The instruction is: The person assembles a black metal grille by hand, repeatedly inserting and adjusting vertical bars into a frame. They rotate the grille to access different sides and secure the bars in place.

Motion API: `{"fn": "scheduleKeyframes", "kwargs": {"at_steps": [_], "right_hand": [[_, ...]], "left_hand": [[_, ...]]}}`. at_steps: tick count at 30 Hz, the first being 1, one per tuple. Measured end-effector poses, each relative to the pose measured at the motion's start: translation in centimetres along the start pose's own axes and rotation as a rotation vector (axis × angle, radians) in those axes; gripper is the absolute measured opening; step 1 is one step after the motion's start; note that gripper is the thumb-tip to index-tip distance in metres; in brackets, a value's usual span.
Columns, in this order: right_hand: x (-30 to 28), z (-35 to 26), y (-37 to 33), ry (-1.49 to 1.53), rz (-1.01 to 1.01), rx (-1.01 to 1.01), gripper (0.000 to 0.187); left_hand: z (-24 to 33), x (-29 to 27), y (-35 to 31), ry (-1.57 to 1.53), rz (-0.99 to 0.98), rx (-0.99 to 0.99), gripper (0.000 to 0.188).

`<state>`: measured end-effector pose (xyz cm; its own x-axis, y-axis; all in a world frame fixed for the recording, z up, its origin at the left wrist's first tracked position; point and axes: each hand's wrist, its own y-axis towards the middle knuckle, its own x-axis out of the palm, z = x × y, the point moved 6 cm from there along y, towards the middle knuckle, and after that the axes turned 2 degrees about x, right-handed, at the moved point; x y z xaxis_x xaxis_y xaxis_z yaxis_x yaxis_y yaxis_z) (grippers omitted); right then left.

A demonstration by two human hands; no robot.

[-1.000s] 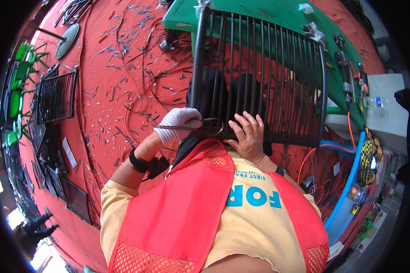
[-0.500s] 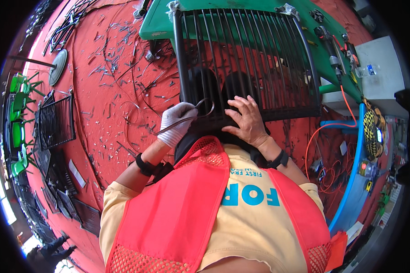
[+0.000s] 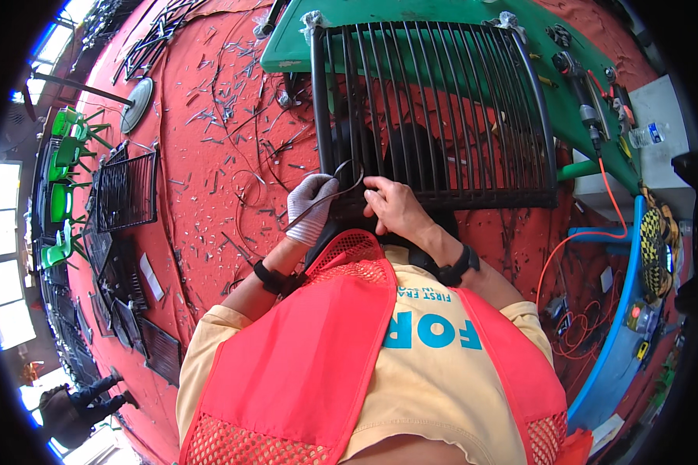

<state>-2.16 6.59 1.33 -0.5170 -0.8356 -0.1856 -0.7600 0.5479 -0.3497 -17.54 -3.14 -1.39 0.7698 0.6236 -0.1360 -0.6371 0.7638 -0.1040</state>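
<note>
My left hand (image 3: 310, 206), in a white knit glove, is closed around a thin dark flat strip (image 3: 310, 208). One end of the strip pokes out below the glove, while above it the strip bends into a small loop. My bare right hand (image 3: 402, 211) has its fingers curled in at the loop's right edge, apparently gripping it; the thumb's hold is partly hidden. Both hands are at the near edge of a dark frame with many parallel bars (image 3: 442, 116). The frame leans from my lap onto a green table (image 3: 291, 50).
A drill (image 3: 585, 108) with an orange cable lies on the table, beside a plastic bottle (image 3: 647, 136). Scraps litter the red floor (image 3: 209, 170). Dark racks (image 3: 128, 190) and green chairs (image 3: 62, 182) stand left. A blue table edge (image 3: 616, 341) curves at right. Another person (image 3: 70, 411) is at lower left.
My right hand has moved left to the loop, and its spread fingers have curled in. The left hand keeps hold of the strip. The whole view has shifted slightly.
</note>
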Motion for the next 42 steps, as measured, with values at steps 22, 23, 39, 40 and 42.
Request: {"fn": "scheduleKeyframes", "kwargs": {"at_steps": [22, 23, 39, 40, 42], "right_hand": [[0.1, -2.9, 4.5, -0.826, 0.467, -0.45, 0.034], [0.0, -2.9, 4.8, -0.842, 0.447, -0.454, 0.03], [-1.0, -3.4, 6.7, 0.114, -0.061, 0.137, 0.032], [-0.7, -3.1, 6.5, 0.056, -0.069, 0.131, 0.034], [-0.2, -1.9, 6.2, -0.021, -0.052, 0.186, 0.037]], "left_hand": [[0.1, 0.5, -0.2, 0.205, 0.224, 0.29, 0.014], [0.2, 0.5, -0.3, 0.227, 0.223, 0.307, 0.014], [-1.1, 0.4, 0.6, 0.206, 0.294, 0.204, 0.006], [-0.8, 0.4, 0.6, 0.219, 0.312, 0.227, 0.006], [-0.5, 0.4, 0.5, 0.303, 0.335, 0.229, 0.008]]}}
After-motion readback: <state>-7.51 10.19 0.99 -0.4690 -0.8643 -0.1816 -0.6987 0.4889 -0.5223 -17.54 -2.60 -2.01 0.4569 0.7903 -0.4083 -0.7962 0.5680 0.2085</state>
